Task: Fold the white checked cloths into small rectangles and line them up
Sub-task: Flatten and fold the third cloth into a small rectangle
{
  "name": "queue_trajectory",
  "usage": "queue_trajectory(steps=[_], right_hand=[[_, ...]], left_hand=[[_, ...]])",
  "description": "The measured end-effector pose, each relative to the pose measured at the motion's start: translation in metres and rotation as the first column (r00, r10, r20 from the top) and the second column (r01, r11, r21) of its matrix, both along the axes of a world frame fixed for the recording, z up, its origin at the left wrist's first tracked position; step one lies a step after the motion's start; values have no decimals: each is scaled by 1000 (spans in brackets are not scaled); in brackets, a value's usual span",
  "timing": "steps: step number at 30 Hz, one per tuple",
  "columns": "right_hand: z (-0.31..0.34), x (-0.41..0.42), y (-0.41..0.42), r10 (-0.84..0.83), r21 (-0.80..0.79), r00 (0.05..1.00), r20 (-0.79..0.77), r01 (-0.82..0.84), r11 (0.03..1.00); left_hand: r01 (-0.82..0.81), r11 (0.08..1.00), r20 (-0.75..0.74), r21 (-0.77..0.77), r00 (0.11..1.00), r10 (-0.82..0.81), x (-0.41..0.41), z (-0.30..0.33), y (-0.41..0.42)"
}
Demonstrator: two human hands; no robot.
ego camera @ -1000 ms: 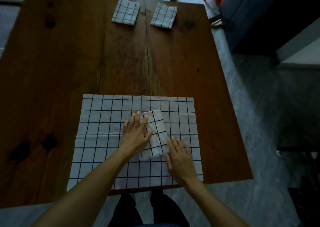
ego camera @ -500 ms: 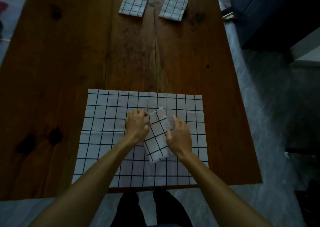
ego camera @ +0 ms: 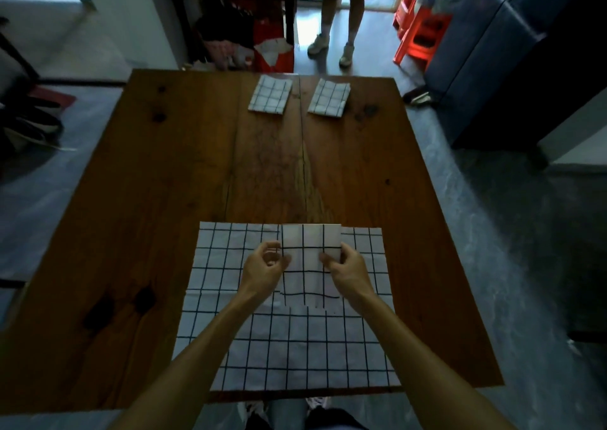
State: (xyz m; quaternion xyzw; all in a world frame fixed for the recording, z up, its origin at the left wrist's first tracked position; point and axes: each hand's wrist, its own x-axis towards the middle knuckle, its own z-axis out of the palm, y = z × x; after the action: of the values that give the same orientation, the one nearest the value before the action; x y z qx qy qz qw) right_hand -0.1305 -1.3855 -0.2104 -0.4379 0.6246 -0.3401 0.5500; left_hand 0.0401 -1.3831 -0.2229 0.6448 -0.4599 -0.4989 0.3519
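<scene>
I note the wooden table [ego camera: 138, 219] first; it carries every cloth in play. An unfolded checked cloth [ego camera: 289, 347] lies flat on its near half, reaching the near edge. Two finished rectangles sit at the far edge: the left folded cloth [ego camera: 270, 94] and the right folded cloth [ego camera: 329, 98], side by side with a gap between them.

The held folded cloth [ego camera: 310, 259] is above the far part of the unfolded cloth, its far edge about level with that cloth's far edge. I judge it light, soft and limp: its near edge sags and ripples. It should not slip on fabric, but the layers can splay if lifted from one side. I would take hold at both side edges, near mid-length, pinching all layers together.

The left hand [ego camera: 264, 267] is at the left side edge, fingers curled inward, thumb toward the cloth; it appears to pinch that edge. The right hand [ego camera: 348, 265] pinches the right side edge between thumb and curled fingers. Both forearms extend forward, roughly symmetrical, wrists straight.
</scene>
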Motion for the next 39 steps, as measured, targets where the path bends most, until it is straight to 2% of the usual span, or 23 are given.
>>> queue_trajectory(steps=[6,15,20,31,35,39], right_hand=[[29,-5,1,0,-34,991,136,5,999],[41,-19,10,-33,-82,973,230,53,995],[42,-26,24,25,-123,966,258,7,992],[48,28,65,274,-127,911,309,-246,961],[61,67,91,323,-111,900,294,-303,946],[73,122,126,455,-120,860,231,-439,890]], left_hand=[[-29,997,-58,-77,998,25,7,33,0],[-46,996,-122,-73,992,37,-10,46,13],[-125,988,-147,-87,983,111,-25,60,27],[-357,933,-91,-32,931,353,28,72,110],[-470,880,-147,-74,878,456,62,86,147],[-566,816,-202,-117,818,538,109,96,201]])
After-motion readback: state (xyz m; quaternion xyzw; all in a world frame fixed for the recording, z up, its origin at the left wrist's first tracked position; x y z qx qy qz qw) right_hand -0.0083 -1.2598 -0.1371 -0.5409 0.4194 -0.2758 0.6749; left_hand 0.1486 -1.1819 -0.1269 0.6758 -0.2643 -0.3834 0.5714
